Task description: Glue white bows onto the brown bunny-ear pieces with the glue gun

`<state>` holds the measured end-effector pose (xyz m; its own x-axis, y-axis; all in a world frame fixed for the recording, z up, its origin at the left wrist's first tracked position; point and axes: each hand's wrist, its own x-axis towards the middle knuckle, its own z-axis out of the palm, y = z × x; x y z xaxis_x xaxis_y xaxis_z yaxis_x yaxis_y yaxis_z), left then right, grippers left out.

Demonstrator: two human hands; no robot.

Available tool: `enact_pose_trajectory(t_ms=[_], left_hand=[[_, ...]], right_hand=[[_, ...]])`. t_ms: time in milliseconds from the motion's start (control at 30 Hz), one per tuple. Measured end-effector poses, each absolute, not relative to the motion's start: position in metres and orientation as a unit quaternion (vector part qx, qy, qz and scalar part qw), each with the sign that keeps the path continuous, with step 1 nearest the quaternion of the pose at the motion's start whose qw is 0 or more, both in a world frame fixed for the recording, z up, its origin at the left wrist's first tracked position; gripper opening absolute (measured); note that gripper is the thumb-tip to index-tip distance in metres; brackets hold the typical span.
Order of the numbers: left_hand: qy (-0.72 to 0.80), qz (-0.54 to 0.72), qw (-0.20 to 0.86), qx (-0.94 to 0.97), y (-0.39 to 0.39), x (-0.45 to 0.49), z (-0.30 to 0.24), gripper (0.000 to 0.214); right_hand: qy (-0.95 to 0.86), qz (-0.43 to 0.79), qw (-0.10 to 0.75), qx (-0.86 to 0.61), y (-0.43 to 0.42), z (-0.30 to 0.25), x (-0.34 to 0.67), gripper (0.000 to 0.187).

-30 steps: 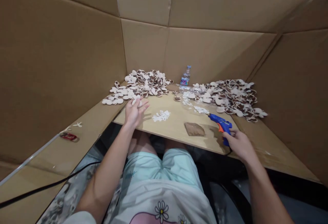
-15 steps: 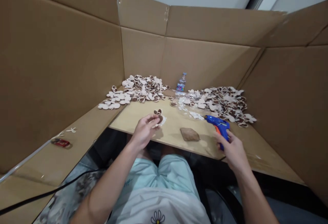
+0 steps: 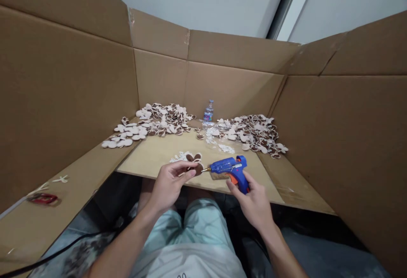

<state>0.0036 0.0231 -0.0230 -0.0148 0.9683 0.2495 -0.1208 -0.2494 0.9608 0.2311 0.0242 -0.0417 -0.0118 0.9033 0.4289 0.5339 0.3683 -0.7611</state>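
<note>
Holding: the left hand (image 3: 170,182) pinches a small brown piece (image 3: 196,167) with two round ears between its thumb and fingers.
Where the piece is: up in the air, just over the near edge of the wooden board (image 3: 149,155), close to some little white bits (image 3: 178,157).
Right hand: the right hand (image 3: 254,201) wraps tight around the handle of the blue glue gun (image 3: 227,167), with a finger by the orange trigger.
Gun tip: it points left at the brown piece and sits just beside it. I cannot tell if it touches.
Left pile: lots of white and brown pieces (image 3: 152,123) lie in a heap at the back left of the board.
Right pile: another heap (image 3: 254,133) of the same kind lies at the back right.
Bottle: a water bottle (image 3: 208,111) stands up straight at the back, between the two heaps.
Walls: tall cardboard walls (image 3: 63,78) stand all around the board.
Far left: a small red thing (image 3: 43,198) lies on the cardboard, well apart from the hands, and a black cord (image 3: 47,256) runs lower down.
</note>
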Motion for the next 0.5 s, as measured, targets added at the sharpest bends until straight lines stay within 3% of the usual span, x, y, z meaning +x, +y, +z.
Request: enact_pose_trajectory(t_ms=[500], left_hand=[[0.399, 0.581, 0.487, 0.516, 0.0146, 0.0024, -0.0176, 0.018]], right_hand=[[-0.696, 0.158, 0.461, -0.527, 0.0231, -0.0395, 0.2312, 0.034]])
